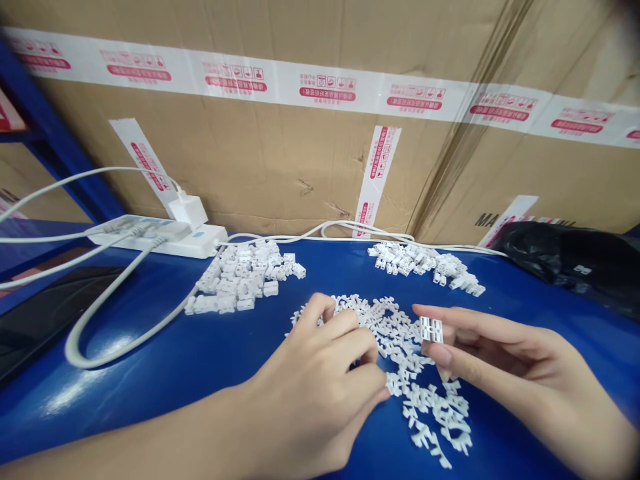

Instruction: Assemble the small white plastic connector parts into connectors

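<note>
Hands apart: left hand [315, 373] pressed into a loose pile of white plastic connectors [435, 407] on the blue table [140, 333], right hand [500, 360] pinching one connector [431, 329] just above the pile. Two neater heaps [240, 277] sit behind. Red-white tape [325, 87] on the carton [280, 180] is unreadable; "MA" [487, 220] shows. Open table lies left of the pile, by a power strip [155, 237].
</note>
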Motion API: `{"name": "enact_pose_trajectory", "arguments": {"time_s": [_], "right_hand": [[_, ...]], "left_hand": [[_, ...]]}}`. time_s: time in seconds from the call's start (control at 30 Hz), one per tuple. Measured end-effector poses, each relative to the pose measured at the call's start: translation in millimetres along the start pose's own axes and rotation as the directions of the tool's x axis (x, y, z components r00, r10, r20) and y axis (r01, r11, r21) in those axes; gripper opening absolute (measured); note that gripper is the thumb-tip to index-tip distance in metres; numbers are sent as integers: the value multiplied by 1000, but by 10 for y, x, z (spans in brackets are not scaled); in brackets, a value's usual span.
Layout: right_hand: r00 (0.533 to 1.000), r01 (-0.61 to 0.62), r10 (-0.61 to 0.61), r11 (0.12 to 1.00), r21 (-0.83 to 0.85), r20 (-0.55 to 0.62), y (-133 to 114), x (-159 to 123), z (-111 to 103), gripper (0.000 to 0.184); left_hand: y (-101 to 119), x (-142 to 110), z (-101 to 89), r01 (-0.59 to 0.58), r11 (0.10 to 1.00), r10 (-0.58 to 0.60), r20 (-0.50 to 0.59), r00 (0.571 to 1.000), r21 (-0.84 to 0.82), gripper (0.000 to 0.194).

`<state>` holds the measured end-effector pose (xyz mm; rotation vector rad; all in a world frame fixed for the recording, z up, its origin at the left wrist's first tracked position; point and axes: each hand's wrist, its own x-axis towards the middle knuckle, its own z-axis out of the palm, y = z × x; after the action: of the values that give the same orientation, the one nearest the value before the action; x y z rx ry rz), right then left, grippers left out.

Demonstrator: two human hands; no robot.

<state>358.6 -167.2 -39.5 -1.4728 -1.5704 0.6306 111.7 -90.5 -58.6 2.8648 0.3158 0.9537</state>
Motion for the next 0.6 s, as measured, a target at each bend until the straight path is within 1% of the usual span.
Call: {"name": "enact_pose_trajectory", "arguments": {"time_s": [0.07, 0.13, 0.2, 0.27, 0.33, 0.43, 0.53, 0.6], "right_hand": [[996, 76, -78, 996, -44, -36, -28, 3, 23, 34], [982, 176, -182, 979, -105, -52, -49, -5, 47, 27], [959, 272, -281, 947, -169, -33, -48, -26, 64, 24], [933, 348, -359, 907, -237, -5, -23, -59, 72, 27], [912, 395, -410, 865, -309, 16, 19, -95, 74, 32], [877, 452, -479, 790, -415, 43, 83, -139, 71, 35], [836, 508, -539, 697, -506, 96, 107, -169, 68, 34], [824, 529, -551, 670, -522, 128, 100, -190, 75, 34]], "left_hand": [[1, -3, 8, -12, 1000, 11, -31, 999, -9, 23], [3, 3, 11, -13, 999, 11, -56, 998, -34, 18], [0, 16, 7, 3, 997, -8, -73, 997, -72, 15], [-14, 29, 1, 27, 992, -38, -91, 995, -121, 14], [-39, 39, -1, 51, 980, -74, -112, 991, -193, 14], [-77, 48, 14, 84, 948, -139, -160, 977, -308, 10], [-89, 53, 39, 62, 924, -153, -216, 964, -377, 15], [-80, 59, 46, 43, 905, -152, -227, 962, -423, 16]]}}
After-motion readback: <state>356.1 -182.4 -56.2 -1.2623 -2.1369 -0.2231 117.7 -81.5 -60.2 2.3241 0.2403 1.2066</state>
